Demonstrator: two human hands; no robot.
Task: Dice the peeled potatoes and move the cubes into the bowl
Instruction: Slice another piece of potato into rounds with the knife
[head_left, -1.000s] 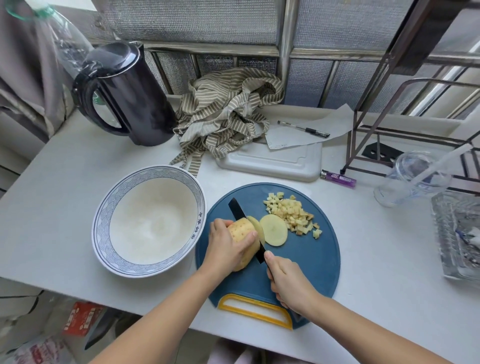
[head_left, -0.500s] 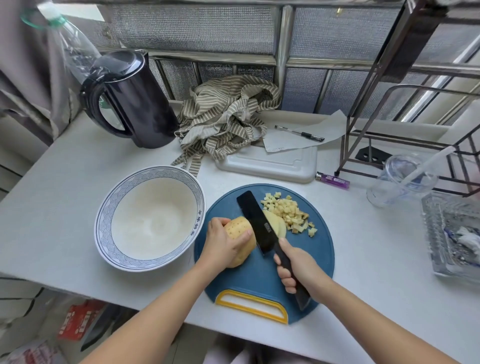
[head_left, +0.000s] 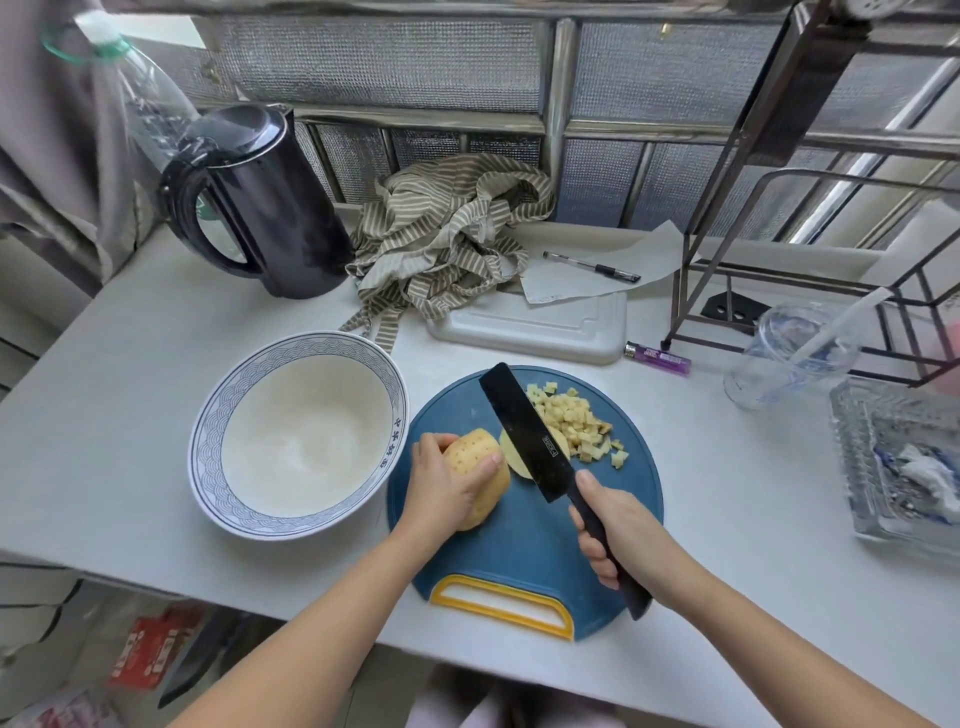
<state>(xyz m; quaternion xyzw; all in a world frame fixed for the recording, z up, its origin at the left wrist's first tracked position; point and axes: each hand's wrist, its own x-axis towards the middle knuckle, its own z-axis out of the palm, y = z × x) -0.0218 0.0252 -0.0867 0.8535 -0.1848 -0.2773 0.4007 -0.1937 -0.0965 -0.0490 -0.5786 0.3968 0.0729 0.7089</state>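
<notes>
one potato (head_left: 470, 451) in the left fingers (head_left: 434, 442), knife (head_left: 524, 431) alongside

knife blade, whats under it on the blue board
A round potato slice pokes out on both sides of the knife blade, lying on the blue board. Its middle is covered, so whether more slices lie stacked there cannot be seen.

a peeled, part-cut potato (head_left: 470, 448) is found on the blue board (head_left: 519, 551). one round slice (head_left: 511, 458) is lodged just beside it, partly covered by the black knife (head_left: 524, 431). small cubes (head_left: 576, 421) are heaped beyond. the blue-rimmed bowl (head_left: 208, 441) is set upright just left.
</notes>
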